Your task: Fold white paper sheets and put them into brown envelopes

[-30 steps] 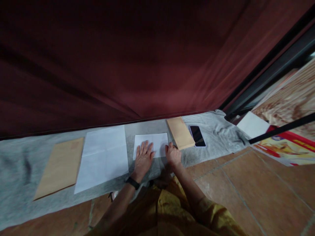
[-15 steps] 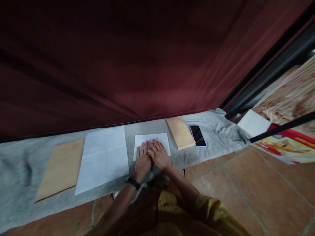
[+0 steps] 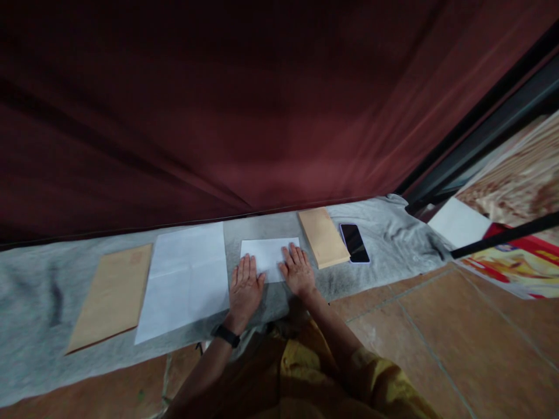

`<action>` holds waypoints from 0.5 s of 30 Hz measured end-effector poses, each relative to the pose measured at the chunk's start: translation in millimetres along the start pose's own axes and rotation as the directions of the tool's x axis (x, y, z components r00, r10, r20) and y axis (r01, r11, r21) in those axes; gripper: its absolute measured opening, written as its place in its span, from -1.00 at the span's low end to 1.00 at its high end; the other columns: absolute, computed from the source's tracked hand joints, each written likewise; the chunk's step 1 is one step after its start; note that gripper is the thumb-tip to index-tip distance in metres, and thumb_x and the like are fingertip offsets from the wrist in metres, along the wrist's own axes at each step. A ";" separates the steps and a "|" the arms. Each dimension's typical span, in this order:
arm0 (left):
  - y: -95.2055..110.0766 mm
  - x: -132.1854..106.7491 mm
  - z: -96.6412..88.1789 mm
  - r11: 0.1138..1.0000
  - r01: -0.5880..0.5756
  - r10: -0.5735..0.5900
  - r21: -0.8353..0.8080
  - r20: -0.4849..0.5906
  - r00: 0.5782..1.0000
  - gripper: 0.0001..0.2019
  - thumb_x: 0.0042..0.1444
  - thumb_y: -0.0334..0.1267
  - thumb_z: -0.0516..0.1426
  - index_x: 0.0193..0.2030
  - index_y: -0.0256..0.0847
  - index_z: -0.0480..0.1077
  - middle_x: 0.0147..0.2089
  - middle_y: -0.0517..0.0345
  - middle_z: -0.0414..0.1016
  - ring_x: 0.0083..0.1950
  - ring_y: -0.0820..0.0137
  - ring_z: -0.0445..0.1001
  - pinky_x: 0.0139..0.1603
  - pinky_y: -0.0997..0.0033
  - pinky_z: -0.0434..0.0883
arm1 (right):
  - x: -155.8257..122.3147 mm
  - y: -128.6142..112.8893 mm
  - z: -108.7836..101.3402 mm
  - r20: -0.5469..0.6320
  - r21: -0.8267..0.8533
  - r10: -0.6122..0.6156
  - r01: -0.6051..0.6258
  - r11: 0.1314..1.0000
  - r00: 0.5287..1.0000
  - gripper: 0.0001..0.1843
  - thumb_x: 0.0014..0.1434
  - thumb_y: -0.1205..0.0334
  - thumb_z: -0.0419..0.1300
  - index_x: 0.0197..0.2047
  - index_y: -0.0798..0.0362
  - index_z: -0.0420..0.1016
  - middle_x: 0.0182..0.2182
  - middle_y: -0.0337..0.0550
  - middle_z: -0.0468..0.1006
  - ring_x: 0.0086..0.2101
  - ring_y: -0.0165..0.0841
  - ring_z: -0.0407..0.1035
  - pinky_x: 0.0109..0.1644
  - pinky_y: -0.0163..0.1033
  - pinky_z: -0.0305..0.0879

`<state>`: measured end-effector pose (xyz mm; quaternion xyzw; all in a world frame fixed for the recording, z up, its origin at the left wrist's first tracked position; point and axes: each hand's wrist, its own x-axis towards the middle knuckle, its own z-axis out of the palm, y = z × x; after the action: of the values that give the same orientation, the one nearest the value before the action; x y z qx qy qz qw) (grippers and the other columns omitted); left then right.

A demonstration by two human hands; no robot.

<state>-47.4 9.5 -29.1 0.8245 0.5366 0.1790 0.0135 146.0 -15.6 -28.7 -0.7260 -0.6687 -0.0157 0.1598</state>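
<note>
A small white sheet of paper (image 3: 269, 256), perhaps folded, lies flat on a grey cloth (image 3: 345, 285). My left hand (image 3: 246, 289) rests flat on its left end with the fingers stretched out. On its right end lies my right hand (image 3: 299, 272), palm down and fingers spread. Neither hand grips anything. Left of my hands are large white sheets of paper (image 3: 186, 279) with faint crease lines. Farther left is a big brown envelope (image 3: 111, 297). Just right of my right hand sits a stack of smaller brown envelopes (image 3: 324, 237).
A smartphone (image 3: 354, 243) lies beside the small envelopes. Behind the cloth-covered surface hangs a dark red curtain (image 3: 262, 145). Dark metal bars (image 3: 480, 128) stand at the right, with a colourful printed sheet (image 3: 519, 262) and a white board (image 3: 460, 222). Tiled floor (image 3: 480, 331) shows below.
My hands were together over the middle of the small paper. They have slid apart, the left hand toward the left end and the right hand toward the right end.
</note>
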 end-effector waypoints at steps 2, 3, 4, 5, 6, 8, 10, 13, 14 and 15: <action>-2.2 2.1 -1.1 0.999 0.041 -0.041 0.000 -0.042 0.998 -0.37 0.43 -0.10 -0.11 0.50 -0.49 0.10 0.51 -0.41 0.16 0.56 -0.02 0.10 0.50 -0.22 0.12 | -0.4 0.9 -1.2 0.014 -0.004 0.007 -0.007 1.000 1.000 -0.39 0.50 0.01 0.02 0.50 0.07 0.19 0.47 0.12 0.16 0.41 -0.08 0.10 0.45 0.10 0.03; -1.4 5.5 -1.2 0.999 0.049 -0.048 -0.001 -0.053 0.997 -0.37 0.43 -0.11 -0.11 0.50 -0.51 0.09 0.51 -0.43 0.16 0.56 -0.03 0.09 0.51 -0.24 0.11 | -0.5 0.7 -1.6 0.019 -0.003 0.008 -0.008 1.000 1.000 -0.38 0.50 0.01 0.02 0.50 0.07 0.19 0.47 0.12 0.16 0.41 -0.07 0.10 0.45 0.10 0.03; 1.0 10.5 -0.8 0.999 0.044 -0.044 -0.004 -0.052 0.998 -0.37 0.43 -0.12 -0.11 0.50 -0.50 0.09 0.51 -0.41 0.15 0.57 -0.02 0.08 0.51 -0.24 0.10 | -0.6 0.2 -1.8 0.020 -0.003 0.008 -0.008 1.000 1.000 -0.38 0.50 0.00 0.02 0.50 0.07 0.19 0.47 0.12 0.16 0.42 -0.07 0.10 0.45 0.10 0.03; 4.9 16.8 0.0 1.000 0.028 -0.028 -0.009 -0.039 0.999 -0.38 0.43 -0.13 -0.11 0.51 -0.47 0.08 0.53 -0.37 0.13 0.58 0.00 0.06 0.52 -0.23 0.09 | -0.7 -0.4 -1.9 0.018 -0.003 0.008 -0.008 1.000 1.000 -0.38 0.50 0.00 0.02 0.50 0.08 0.20 0.47 0.12 0.16 0.42 -0.07 0.10 0.45 0.10 0.03; 9.9 24.1 1.3 1.000 0.003 -0.003 -0.015 -0.014 1.000 -0.39 0.43 -0.14 -0.11 0.52 -0.42 0.08 0.54 -0.31 0.12 0.59 0.02 0.03 0.53 -0.20 0.09 | -0.9 -0.9 -2.0 0.014 -0.003 0.009 -0.009 1.000 1.000 -0.38 0.50 0.00 0.01 0.49 0.08 0.20 0.47 0.12 0.16 0.42 -0.06 0.10 0.45 0.10 0.03; 21.3 39.6 5.0 0.998 -0.050 0.052 -0.028 0.052 0.997 -0.40 0.43 -0.15 -0.12 0.52 -0.37 0.09 0.56 -0.21 0.10 0.60 0.07 0.00 0.54 -0.13 0.08 | -1.3 -1.6 -1.9 0.001 -0.006 0.010 -0.010 1.000 1.000 -0.39 0.50 0.00 0.01 0.49 0.09 0.21 0.47 0.12 0.16 0.42 -0.07 0.10 0.46 0.09 0.02; 30.5 52.4 9.4 0.997 -0.068 0.070 -0.022 0.099 0.993 -0.42 0.43 -0.13 -0.10 0.51 -0.33 0.14 0.56 -0.18 0.11 0.60 0.06 0.00 0.54 -0.12 0.06 | -1.8 -1.6 -1.9 -0.011 -0.010 0.006 -0.007 1.000 1.000 -0.40 0.51 0.01 0.00 0.49 0.09 0.21 0.47 0.12 0.15 0.41 -0.08 0.10 0.46 0.07 0.01; 31.5 60.1 14.2 0.998 -0.062 0.061 0.009 0.110 0.992 -0.41 0.43 -0.07 -0.08 0.49 -0.30 0.19 0.56 -0.18 0.12 0.59 0.04 0.02 0.54 -0.12 0.05 | -2.0 -0.7 -2.3 -0.015 -0.012 0.000 0.000 1.000 1.000 -0.41 0.52 0.01 -0.01 0.49 0.08 0.21 0.47 0.11 0.16 0.41 -0.09 0.11 0.46 0.06 0.01; 28.0 59.6 15.0 0.998 -0.056 0.053 0.020 0.101 0.993 -0.40 0.43 -0.04 -0.08 0.49 -0.31 0.18 0.55 -0.20 0.12 0.59 0.04 0.03 0.53 -0.12 0.05 | -2.0 -0.5 -2.4 -0.015 -0.011 0.000 0.000 1.000 1.000 -0.41 0.51 0.01 -0.01 0.49 0.09 0.22 0.47 0.11 0.16 0.41 -0.09 0.11 0.46 0.05 0.00; 22.9 58.0 15.5 0.998 -0.048 0.045 0.028 0.088 0.995 -0.39 0.43 -0.02 -0.08 0.49 -0.33 0.17 0.55 -0.22 0.12 0.59 0.04 0.04 0.53 -0.11 0.06 | -1.9 -0.3 -2.6 -0.013 -0.009 -0.001 0.001 1.000 1.000 -0.41 0.51 0.02 0.00 0.48 0.09 0.22 0.47 0.11 0.17 0.41 -0.08 0.10 0.46 0.05 0.00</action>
<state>-1.6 54.0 -22.4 0.8439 0.5189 0.1348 0.0205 146.0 -18.1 -26.6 -0.7263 -0.6679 -0.0234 0.1607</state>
